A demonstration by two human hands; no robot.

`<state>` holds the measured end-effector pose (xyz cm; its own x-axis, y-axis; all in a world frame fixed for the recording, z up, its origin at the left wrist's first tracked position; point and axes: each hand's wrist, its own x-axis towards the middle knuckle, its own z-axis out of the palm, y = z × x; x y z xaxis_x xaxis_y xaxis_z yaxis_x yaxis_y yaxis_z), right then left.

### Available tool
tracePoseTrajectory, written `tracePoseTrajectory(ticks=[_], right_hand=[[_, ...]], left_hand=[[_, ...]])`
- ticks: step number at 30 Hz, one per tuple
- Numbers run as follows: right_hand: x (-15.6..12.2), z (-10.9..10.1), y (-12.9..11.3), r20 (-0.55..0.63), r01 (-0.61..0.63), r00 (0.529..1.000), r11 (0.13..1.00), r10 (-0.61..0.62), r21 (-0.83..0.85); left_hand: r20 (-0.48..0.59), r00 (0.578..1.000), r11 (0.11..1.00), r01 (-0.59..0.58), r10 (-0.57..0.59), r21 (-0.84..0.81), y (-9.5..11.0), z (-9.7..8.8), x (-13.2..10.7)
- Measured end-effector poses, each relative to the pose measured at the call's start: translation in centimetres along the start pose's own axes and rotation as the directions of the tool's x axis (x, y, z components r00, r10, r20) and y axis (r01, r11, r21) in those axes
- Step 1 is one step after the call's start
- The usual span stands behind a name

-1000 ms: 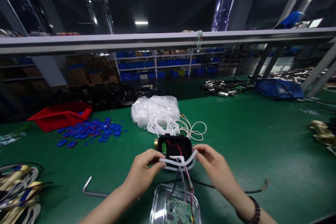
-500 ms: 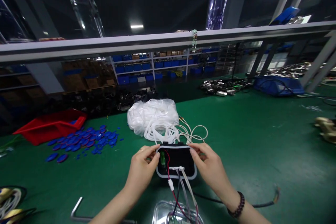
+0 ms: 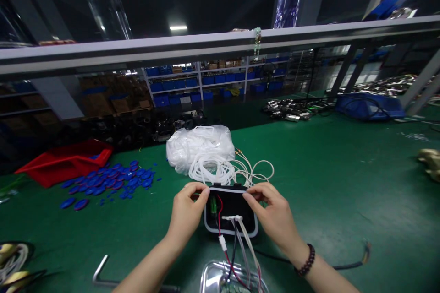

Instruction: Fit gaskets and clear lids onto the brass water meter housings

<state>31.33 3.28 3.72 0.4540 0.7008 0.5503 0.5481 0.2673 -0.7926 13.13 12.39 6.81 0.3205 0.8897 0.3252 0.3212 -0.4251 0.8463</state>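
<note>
Gasket [image 3: 228, 233] on black box [image 3: 237, 203] lies crosswise between left hand [image 3: 187, 210] and right hand [image 3: 277, 213], both pinching its far corners.

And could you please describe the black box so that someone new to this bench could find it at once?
On the green tabletop, look just nearer than the puffy white plastic bag. Between the person's left hand and right hand sits the open black box, set apart by the pale strip edging its rim.
</note>
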Motion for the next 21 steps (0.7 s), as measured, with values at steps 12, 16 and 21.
tracePoseTrajectory(ticks=[12, 16, 21], right_hand=[[0.6, 0.5, 1.0, -0.004, -0.174, 0.984, 0.979, 0.176, 0.106], [1.1, 0.5, 2.0, 0.073, -0.297, 0.955, 0.932, 0.288, 0.207], [1.5, 1.1, 1.7, 0.263, -0.327, 0.928, 0.916, 0.265, 0.231]], left_hand=[[0.048, 0.995, 0.996, 0.087, -0.086, -0.023, 0.3, -0.2, 0.1], [0.098, 0.986, 0.988, 0.14, -0.134, -0.061, -0.4, -0.2, 0.8], [0.236, 0.964, 0.982, 0.151, -0.122, -0.109, -0.3, 0.9, 1.7]])
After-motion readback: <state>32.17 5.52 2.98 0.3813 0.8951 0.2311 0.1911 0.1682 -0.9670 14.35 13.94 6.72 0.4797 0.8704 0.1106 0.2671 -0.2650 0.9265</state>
